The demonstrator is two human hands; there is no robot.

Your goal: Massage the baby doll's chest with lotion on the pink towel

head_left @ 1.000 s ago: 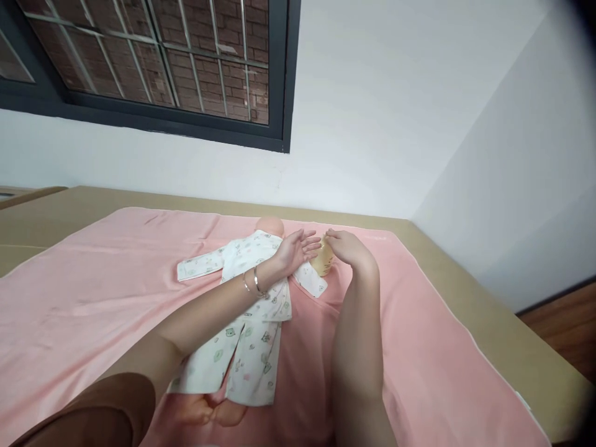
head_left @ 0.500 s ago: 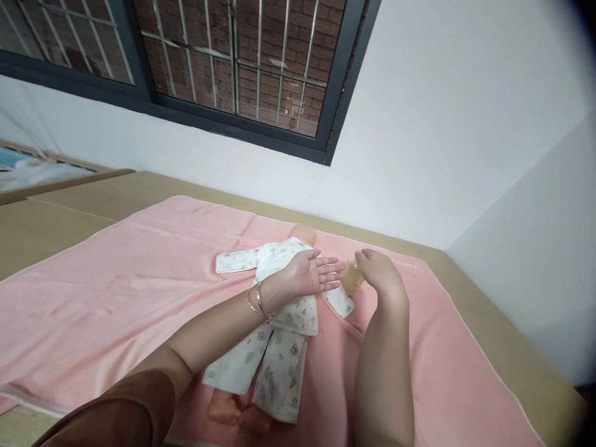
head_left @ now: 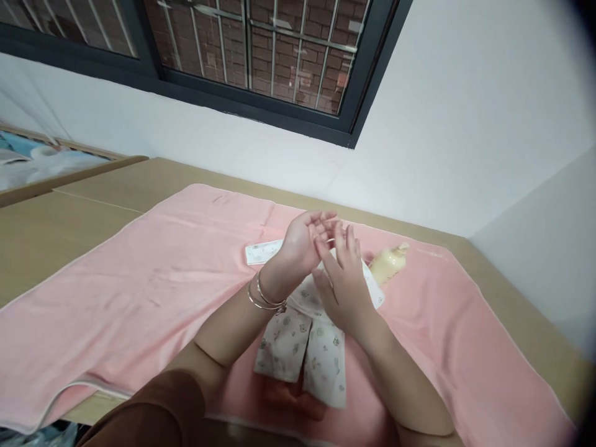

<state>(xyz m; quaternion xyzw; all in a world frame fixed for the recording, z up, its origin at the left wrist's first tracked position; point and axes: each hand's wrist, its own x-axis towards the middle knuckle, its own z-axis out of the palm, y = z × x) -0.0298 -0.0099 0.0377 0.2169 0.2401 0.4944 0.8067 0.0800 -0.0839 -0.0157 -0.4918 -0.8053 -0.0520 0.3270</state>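
Note:
A baby doll (head_left: 326, 360) in a white printed top and trousers lies on its back on the pink blanket (head_left: 195, 248), feet toward me. My left hand (head_left: 298, 245), with bangles at the wrist, is above the doll's upper body, palm up, fingers loosely bent and apart. Close beside it, my right hand (head_left: 347, 288) is over the doll's chest with its fingers stretched out and nothing held. Between them the hands cover the doll's head. A feeding bottle (head_left: 388, 264) with yellowish contents rests on its side by the doll's sleeve, teat pointing right.
The blanket covers a wooden surface (head_left: 102, 183) that meets a white wall (head_left: 261, 149) at the back. Above is a dark-framed window (head_left: 251, 102) with metal bars. At far left, behind a raised wooden edge, are blue and white things (head_left: 41, 161).
My right hand has come away from the bottle and moved left over the doll, beside my left hand. The bottle now lies free. My left hand's fingers have bent; the view has shifted.

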